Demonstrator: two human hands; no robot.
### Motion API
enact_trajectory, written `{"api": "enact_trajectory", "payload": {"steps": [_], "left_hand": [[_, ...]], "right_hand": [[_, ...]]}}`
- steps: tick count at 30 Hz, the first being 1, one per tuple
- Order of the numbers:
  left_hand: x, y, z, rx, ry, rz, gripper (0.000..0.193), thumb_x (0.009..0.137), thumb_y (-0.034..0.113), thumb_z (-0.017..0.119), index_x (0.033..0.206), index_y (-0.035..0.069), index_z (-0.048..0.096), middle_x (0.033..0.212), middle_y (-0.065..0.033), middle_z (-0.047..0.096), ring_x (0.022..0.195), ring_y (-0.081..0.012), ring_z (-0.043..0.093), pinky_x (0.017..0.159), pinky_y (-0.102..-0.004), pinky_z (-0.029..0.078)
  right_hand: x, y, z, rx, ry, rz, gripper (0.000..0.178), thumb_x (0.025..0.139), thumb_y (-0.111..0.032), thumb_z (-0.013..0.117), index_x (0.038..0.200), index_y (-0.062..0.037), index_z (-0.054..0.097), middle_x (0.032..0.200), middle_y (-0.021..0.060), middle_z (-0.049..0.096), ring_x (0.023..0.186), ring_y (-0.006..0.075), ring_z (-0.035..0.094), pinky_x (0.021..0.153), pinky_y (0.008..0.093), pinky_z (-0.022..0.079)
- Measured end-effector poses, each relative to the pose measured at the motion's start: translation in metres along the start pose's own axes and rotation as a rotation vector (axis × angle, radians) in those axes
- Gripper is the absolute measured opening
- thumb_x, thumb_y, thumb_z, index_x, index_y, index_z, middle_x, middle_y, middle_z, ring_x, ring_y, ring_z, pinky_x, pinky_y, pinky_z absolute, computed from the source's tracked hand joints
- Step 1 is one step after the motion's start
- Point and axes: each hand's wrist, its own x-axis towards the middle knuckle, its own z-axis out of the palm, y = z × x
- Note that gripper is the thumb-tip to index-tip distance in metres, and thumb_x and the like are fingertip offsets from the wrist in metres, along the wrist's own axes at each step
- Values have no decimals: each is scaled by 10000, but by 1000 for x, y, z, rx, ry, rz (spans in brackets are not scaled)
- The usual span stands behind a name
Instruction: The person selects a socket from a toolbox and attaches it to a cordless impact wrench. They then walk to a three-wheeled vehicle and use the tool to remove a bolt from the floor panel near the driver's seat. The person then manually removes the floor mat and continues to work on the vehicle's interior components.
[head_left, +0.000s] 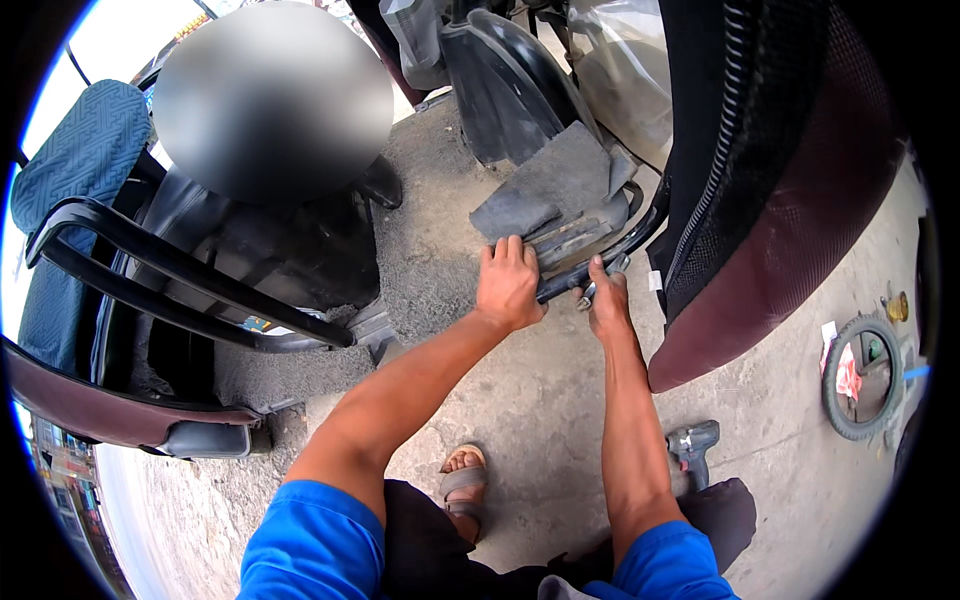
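Note:
My left hand [512, 285] is closed where a black metal tube [630, 243] meets the edge of a vehicle's floor. Its fingers curl over that edge, and the hand hides the tube's near end. Just to the right, my right hand [608, 303] is closed at the same tube, thumb pointing up. A small silver metal tool [587, 297] shows at its fingers; most of it is hidden, so its kind cannot be told. Beyond both hands, a loose grey mat piece [550, 185] lies folded on the dusty floor carpet [430, 240].
A maroon and black padded panel [770, 270] rises close on the right. Black curved rails [190, 280] stand at the left. A power drill [694, 447] lies on the concrete by my knee. Farther right is a tyre [863, 378]. Another person, blurred, sits inside the vehicle.

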Motion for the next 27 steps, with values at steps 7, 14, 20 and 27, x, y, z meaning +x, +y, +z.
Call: {"api": "enact_trajectory", "payload": {"steps": [7, 14, 20, 27], "left_hand": [[2, -4, 10, -60, 103, 24, 538, 518, 282, 789, 916, -20, 590, 954, -148, 490, 921, -308, 507, 782, -423, 397], [5, -9, 12, -81, 159, 49, 523, 508, 276, 792, 887, -16, 580, 939, -146, 486, 886, -310, 507, 754, -424, 390], [4, -7, 12, -126, 159, 50, 555, 509, 293, 796, 912, -22, 582, 930, -142, 488, 894, -304, 504, 749, -423, 384], [2, -11, 12, -114, 155, 58, 544, 508, 317, 784, 892, -21, 598, 931, -151, 510, 909, -310, 506, 767, -421, 391]], "right_hand": [[-1, -1, 12, 77, 141, -9, 264, 981, -300, 583, 1051, -47, 552, 869, 47, 600, 650, 133, 553, 499, 274, 450], [-1, -8, 11, 29, 11, -15, 261, 984, -295, 575, 1045, -42, 564, 883, 36, 608, 691, 124, 566, 517, 276, 449], [-2, -12, 10, 103, 49, 42, 258, 984, -298, 576, 1060, -52, 556, 862, 26, 597, 670, 119, 547, 512, 272, 438], [-6, -12, 20, 120, 119, 37, 277, 972, -316, 596, 1024, -46, 564, 830, 17, 583, 645, 118, 529, 495, 265, 414]]}}
